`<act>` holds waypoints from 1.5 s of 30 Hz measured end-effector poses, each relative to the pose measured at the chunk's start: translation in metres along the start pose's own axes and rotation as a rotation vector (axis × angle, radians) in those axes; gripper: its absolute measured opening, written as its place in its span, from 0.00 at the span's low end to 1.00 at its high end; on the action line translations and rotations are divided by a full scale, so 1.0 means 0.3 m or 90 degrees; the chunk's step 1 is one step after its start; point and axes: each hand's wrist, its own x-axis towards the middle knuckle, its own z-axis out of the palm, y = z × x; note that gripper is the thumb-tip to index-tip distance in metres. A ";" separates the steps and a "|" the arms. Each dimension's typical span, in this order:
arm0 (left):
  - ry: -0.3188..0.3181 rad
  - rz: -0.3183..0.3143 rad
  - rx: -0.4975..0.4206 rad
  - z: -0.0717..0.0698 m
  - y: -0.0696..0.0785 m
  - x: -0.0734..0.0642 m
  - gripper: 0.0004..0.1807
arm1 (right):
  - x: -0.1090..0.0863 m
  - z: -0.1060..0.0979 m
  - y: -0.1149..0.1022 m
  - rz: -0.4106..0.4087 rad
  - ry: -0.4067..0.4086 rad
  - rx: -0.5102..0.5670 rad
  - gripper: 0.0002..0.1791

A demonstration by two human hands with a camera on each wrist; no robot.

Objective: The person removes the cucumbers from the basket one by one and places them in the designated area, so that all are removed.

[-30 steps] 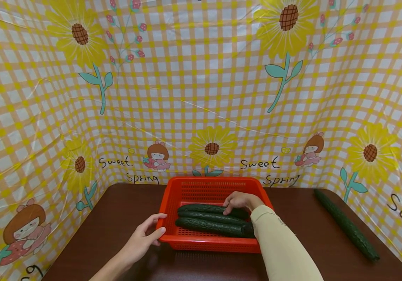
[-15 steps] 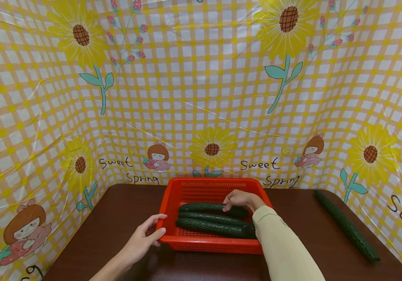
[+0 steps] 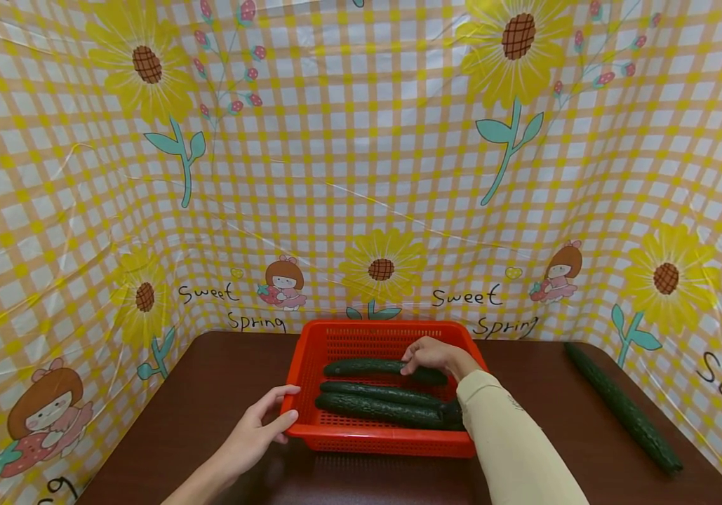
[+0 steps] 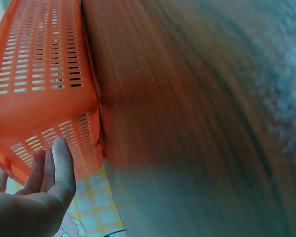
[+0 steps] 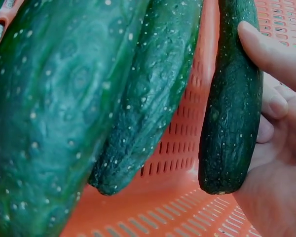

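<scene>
A red perforated plastic basket [image 3: 392,443] stands on the table with dark green cucumbers lying lengthwise in it. My right hand [image 3: 431,355] pinches the rearmost cucumber [image 3: 361,367] near its middle, thumb on the near side. In the right wrist view that cucumber [image 5: 230,118] hangs apart from the others, its end just over the slotted basket floor. Closer to me lie a middle cucumber [image 3: 379,392] and a front cucumber [image 3: 376,410], side by side; my sleeve hides their right ends. My left hand [image 3: 258,421] holds the basket's left rim, fingers [image 4: 62,163] against its outer wall.
Another cucumber [image 3: 622,407] lies alone at the right side of the dark wooden table [image 3: 222,372]. A checked cloth [image 3: 373,175] printed with sunflowers encloses the table at the back and both sides.
The rearmost cucumber has risen slightly and shifted away from the middle one in my right hand, widening the gap between them. My left hand stays on the basket rim.
</scene>
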 end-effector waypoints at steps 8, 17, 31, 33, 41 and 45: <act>0.002 0.004 0.002 -0.003 -0.003 0.001 0.24 | -0.005 0.005 -0.004 0.012 0.020 -0.027 0.07; 0.002 0.000 0.006 0.000 0.001 0.002 0.24 | -0.026 0.009 -0.005 0.033 -0.009 -0.082 0.13; -0.001 -0.001 0.006 0.000 -0.002 0.002 0.24 | -0.017 0.023 0.005 0.028 0.006 -0.087 0.17; 0.000 -0.002 0.004 -0.001 -0.004 0.001 0.25 | -0.017 0.028 0.005 0.029 0.006 -0.086 0.16; -0.003 -0.003 0.005 -0.001 -0.005 0.003 0.24 | -0.014 0.025 -0.001 0.028 -0.007 -0.090 0.15; -0.007 -0.001 0.006 -0.002 -0.006 0.004 0.24 | -0.006 0.021 0.001 0.031 -0.017 -0.084 0.12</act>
